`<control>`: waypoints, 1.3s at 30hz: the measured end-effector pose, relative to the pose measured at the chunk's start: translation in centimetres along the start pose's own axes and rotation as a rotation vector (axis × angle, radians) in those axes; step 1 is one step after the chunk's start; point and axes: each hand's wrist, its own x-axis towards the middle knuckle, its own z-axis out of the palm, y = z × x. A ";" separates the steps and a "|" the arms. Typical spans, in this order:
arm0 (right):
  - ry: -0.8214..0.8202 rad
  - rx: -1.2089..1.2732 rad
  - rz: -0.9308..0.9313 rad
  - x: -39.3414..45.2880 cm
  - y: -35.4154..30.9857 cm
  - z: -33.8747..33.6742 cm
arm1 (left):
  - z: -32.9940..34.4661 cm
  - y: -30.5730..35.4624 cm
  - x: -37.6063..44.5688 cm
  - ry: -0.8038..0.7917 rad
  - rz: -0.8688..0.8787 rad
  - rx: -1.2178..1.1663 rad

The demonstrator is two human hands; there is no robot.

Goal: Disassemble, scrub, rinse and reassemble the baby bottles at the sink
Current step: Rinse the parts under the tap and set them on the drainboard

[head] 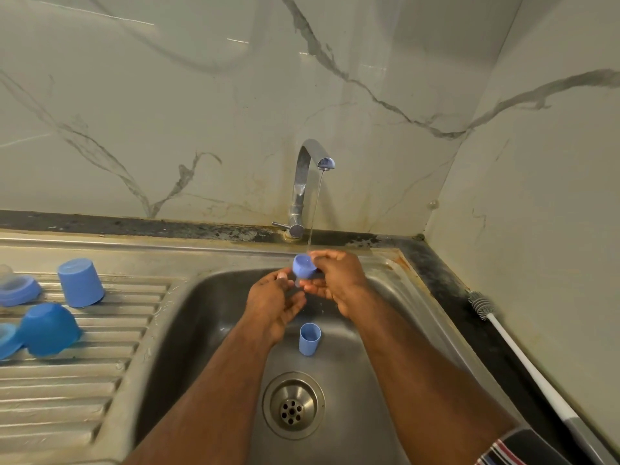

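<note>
Two bare hands meet over the stainless-steel sink basin (208,297), right under the thin stream of water (315,209) running from the curved chrome tap (307,182). The right hand (335,280) pinches a small light-blue plastic bottle ring (303,266) between thumb and fingertips, holding it tilted with the water falling onto its upper edge. A clear, soft-looking part hangs just below that ring, too blurred to make out properly. The left hand (275,297) is just beside it, palm turned up, its fingertips touching the underside of the ring near that clear part; its fingers are loosely curved and I cannot tell whether it truly grips anything.

Down in the basin, a small light-blue plastic cup-shaped cap (309,338) stands upright, mouth up, between the two forearms and above the round metal drain strainer (293,405).

On the ridged steel draining board (84,380) to the left, a light-blue plastic cap (80,282) sits upside down. Near it lies a deeper-blue rounded plastic cap (48,328), tipped on its side. At the far left edge are a blue ring with a clear teat (16,288) and, lower down, another blue piece (8,340), partly cut off by the frame.

Along the dark counter edge to the right lies a long white-handled bottle brush with a grey bristle head (483,305), its head pointing towards the marble-patterned wall (167,112).
</note>
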 end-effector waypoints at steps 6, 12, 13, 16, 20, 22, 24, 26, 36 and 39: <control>-0.090 -0.292 -0.108 0.4 0.4 0.1 | 0.1 0.0 -0.6 -0.137 0.006 -0.068; 0.013 -0.684 -0.364 0.6 -1.7 -0.2 | 0.3 0.6 -1.0 -0.180 0.056 -0.092; 0.029 -0.694 -0.361 0.5 -1.8 -0.1 | 0.4 0.6 -0.9 -0.165 0.065 -0.102; -0.025 -0.543 -0.236 0.1 -1.1 0.6 | 0.2 0.3 -0.4 -0.112 0.090 -0.098; -0.090 -0.073 0.044 -0.6 -1.0 1.0 | 0.2 0.6 -0.6 -0.077 0.176 -0.041; -0.109 0.018 0.108 -0.8 -0.9 1.2 | 0.1 0.7 -0.4 0.007 0.288 0.147; -0.110 0.027 0.139 -1.0 -0.6 1.3 | -0.1 0.7 -0.1 0.088 0.414 0.385; -0.115 0.018 0.125 -1.0 -0.2 1.3 | -0.5 0.8 0.1 0.100 0.518 0.594; -0.325 -1.348 0.139 0.6 5.5 0.8 | -1.8 0.4 0.7 0.166 0.583 0.975; -0.251 -1.345 0.011 1.2 6.7 0.9 | -2.1 0.2 1.0 0.172 0.493 0.960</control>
